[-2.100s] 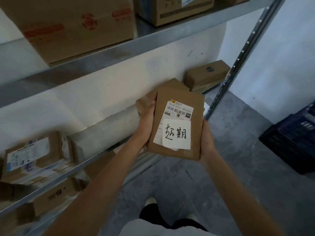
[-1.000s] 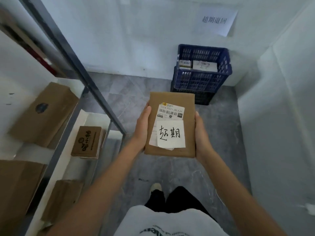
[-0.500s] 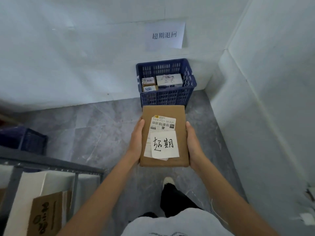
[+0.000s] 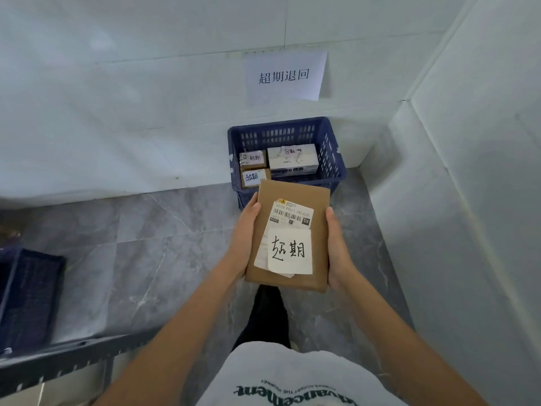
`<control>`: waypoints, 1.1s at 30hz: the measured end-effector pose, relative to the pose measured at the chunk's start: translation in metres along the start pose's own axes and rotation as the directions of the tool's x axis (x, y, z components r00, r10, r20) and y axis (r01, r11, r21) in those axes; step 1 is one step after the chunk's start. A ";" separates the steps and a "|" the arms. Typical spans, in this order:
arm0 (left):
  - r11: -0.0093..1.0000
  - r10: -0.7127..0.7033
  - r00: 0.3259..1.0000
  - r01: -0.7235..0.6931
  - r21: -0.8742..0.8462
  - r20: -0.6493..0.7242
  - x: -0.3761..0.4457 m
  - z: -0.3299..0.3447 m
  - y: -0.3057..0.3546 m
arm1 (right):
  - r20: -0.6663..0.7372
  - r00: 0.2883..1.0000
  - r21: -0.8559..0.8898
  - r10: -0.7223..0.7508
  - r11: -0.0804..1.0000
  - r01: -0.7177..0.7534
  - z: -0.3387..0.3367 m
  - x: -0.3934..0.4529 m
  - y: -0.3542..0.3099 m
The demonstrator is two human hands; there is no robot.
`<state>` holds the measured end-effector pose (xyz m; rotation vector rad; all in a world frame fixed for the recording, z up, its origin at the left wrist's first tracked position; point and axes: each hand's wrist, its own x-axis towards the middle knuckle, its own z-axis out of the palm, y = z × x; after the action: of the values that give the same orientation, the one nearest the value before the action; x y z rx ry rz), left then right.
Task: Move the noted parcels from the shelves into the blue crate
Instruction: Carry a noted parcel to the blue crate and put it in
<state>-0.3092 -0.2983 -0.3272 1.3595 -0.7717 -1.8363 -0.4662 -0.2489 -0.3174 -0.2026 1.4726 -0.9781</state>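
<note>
I hold a flat brown cardboard parcel [image 4: 319, 200] with a barcode label and a white handwritten note on top. My left hand [image 4: 244, 232] grips its left edge and my right hand [image 4: 336, 244] grips its right edge. The parcel hovers just in front of the blue crate [image 4: 332, 153], which stands on the floor against the white wall. Inside the crate lie two small brown parcels [image 4: 253, 168] with notes and a white box [image 4: 292, 158] with a note.
A paper sign [image 4: 285, 76] hangs on the wall above the crate. A white wall [image 4: 468, 200] closes the right side. At the left stands a second dark blue crate [image 4: 26, 294], and the metal shelf rail [image 4: 58, 361] crosses the lower left. Grey tiled floor [image 4: 140, 244] lies between.
I have turned from the shelves and walked up to the blue crate. The parcel stays in both hands and now overlaps the crate's near rim.
</note>
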 end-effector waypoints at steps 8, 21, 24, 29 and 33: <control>0.970 -0.111 0.985 0.077 0.232 0.135 0.126 0.026 0.060 | -0.006 0.995 0.216 0.102 0.971 -0.098 0.009 0.092 -0.063; 0.898 -0.436 0.878 0.439 -0.030 -0.196 0.273 0.039 0.091 | -0.132 0.990 0.284 0.043 0.959 -0.004 0.003 0.248 -0.156; 0.870 -0.484 0.857 0.451 -0.197 -0.178 0.295 0.057 0.087 | -0.114 0.993 0.280 0.043 0.960 -0.009 0.000 0.277 -0.176; 0.865 -0.472 0.836 0.377 -0.332 -0.280 0.332 0.082 0.082 | -0.075 0.992 0.230 0.100 0.970 -0.081 -0.012 0.321 -0.195; 0.879 -0.472 0.825 0.412 -0.241 -0.310 0.360 0.082 0.088 | -0.156 0.987 -0.016 0.047 0.999 -0.050 -0.017 0.352 -0.216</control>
<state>-0.4394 -0.6404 -0.4280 1.8075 -0.1042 -1.8526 -0.6398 -0.6048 -0.4358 -0.1060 1.6232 -0.9575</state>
